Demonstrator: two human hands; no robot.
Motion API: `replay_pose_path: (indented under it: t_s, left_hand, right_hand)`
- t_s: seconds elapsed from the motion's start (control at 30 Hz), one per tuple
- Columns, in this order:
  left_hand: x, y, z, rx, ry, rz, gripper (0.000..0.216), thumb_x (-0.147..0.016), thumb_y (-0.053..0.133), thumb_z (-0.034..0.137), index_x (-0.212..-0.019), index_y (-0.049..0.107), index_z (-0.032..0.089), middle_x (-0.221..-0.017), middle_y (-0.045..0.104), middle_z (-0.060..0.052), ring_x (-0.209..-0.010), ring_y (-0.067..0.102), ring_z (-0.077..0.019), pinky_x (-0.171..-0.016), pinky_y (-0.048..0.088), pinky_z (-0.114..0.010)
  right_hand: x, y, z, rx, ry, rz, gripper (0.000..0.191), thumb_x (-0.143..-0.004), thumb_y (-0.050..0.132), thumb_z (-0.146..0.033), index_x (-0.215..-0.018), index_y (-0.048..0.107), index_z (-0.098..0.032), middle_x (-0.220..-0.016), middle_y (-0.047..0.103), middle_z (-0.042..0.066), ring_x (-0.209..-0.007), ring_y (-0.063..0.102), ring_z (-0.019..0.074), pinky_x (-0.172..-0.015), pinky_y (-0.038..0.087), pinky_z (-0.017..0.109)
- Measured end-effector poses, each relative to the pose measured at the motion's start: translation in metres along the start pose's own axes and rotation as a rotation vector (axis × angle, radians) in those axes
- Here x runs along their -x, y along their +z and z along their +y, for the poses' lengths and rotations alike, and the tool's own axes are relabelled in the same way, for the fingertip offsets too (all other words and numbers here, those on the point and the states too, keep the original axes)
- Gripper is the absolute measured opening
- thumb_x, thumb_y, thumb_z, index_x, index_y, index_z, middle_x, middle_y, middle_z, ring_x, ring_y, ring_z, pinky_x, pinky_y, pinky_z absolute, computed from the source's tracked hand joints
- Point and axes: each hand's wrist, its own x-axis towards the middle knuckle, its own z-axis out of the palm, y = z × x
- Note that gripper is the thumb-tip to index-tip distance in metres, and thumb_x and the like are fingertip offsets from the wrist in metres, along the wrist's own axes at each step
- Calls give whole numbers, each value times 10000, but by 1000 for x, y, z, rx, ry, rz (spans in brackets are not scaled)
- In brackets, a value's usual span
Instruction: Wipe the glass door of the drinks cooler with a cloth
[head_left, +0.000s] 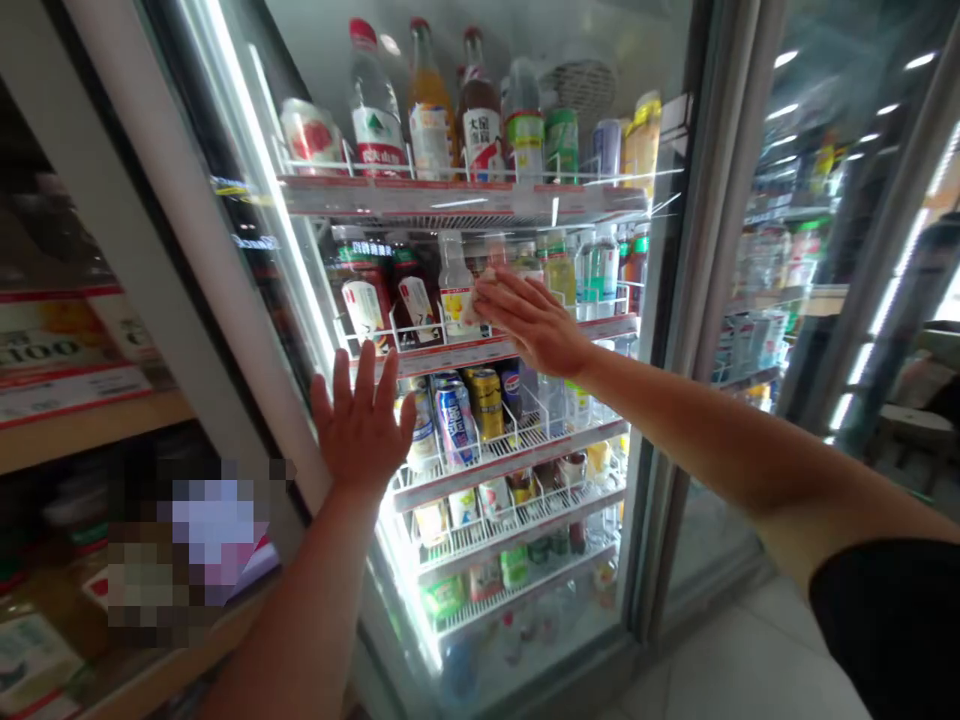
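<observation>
A lit drinks fridge stands before me, its glass door (247, 300) swung wide to the left. My left hand (364, 425) is open, fingers spread, palm against the door's inner edge beside the cans. My right hand (529, 320) reaches onto the second shelf (600, 328), fingers stretched flat against a pale bottle with a yellow label (456, 295); I cannot see anything gripped. A blue cola can (455, 422) and a gold can (487, 400) stand on the third shelf below.
The top shelf (465, 195) carries tall bottles and cans. Lower wire racks hold small cups and bottles. A wooden shelf (82, 430) of goods stands at the left. A second fridge door (787, 300) is closed at the right. Pale floor tiles lie below right.
</observation>
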Motion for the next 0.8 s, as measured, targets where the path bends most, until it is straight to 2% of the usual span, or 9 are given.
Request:
replay_pose_path:
  t_s: [0.1, 0.23, 0.3, 0.47, 0.57, 0.67, 0.8]
  left_hand:
    - [0, 0, 0, -7, 10, 6, 687, -999, 549, 371, -1624, 269, 315, -1684, 270, -47, -1594, 133, -286, -1310, 45, -543]
    - [0, -1, 1, -32, 41, 21, 698, -1001, 550, 369, -1629, 251, 311, -1682, 274, -52, -1595, 130, -274, -1310, 58, -534]
    - [0, -1, 1, -39, 35, 12, 697, -1003, 544, 376, -1630, 249, 306, -1683, 271, -53, -1597, 118, -272, -1311, 56, -535]
    - [0, -1, 1, -47, 27, 1, 688, -1011, 528, 396, -1631, 244, 304, -1689, 257, -54, -1599, 108, -272, -1310, 42, -531]
    - [1, -1, 1, -58, 19, -12, 688, -1017, 514, 410, -1634, 227, 305, -1690, 255, -54, -1599, 110, -277, -1306, 52, -539]
    - [1, -1, 1, -62, 21, -8, 685, -1017, 512, 411, -1633, 229, 309, -1689, 259, -52, -1598, 117, -279, -1303, 71, -545]
    - [0, -2, 1, -28, -6, -25, 666, -1017, 503, 423, -1626, 260, 307, -1688, 265, -57, -1597, 119, -292, -1301, 58, -560]
  right_hand:
    - [-4, 9, -13, -15, 47, 55, 592, -1028, 414, -133, -1584, 378, -333, -1617, 459, -28, -1579, 247, 215, -1321, 202, 474]
    - [-5, 19, -32, -91, -159, -61, 554, -1043, 427, -180, -1571, 391, -344, -1589, 498, -49, -1565, 282, 174, -1317, 210, 437]
    - [-14, 21, -36, -110, -189, -77, 545, -1046, 417, -173, -1567, 400, -331, -1602, 482, -44, -1565, 276, 160, -1316, 206, 428]
    - [-34, 26, -43, -97, -33, 26, 594, -1025, 382, -102, -1582, 372, -308, -1640, 427, -21, -1594, 183, 174, -1322, 147, 462]
    - [-36, 29, -50, -93, -106, -25, 593, -1028, 388, -119, -1581, 367, -333, -1634, 435, -46, -1592, 186, 160, -1326, 142, 445]
    - [-44, 22, -47, -43, -165, -100, 564, -1035, 394, -152, -1562, 402, -354, -1639, 421, -74, -1583, 218, 146, -1324, 164, 409]
    - [-55, 7, -27, 46, 21, -51, 571, -1026, 383, -135, -1560, 416, -334, -1657, 390, -55, -1592, 201, 193, -1325, 147, 477]
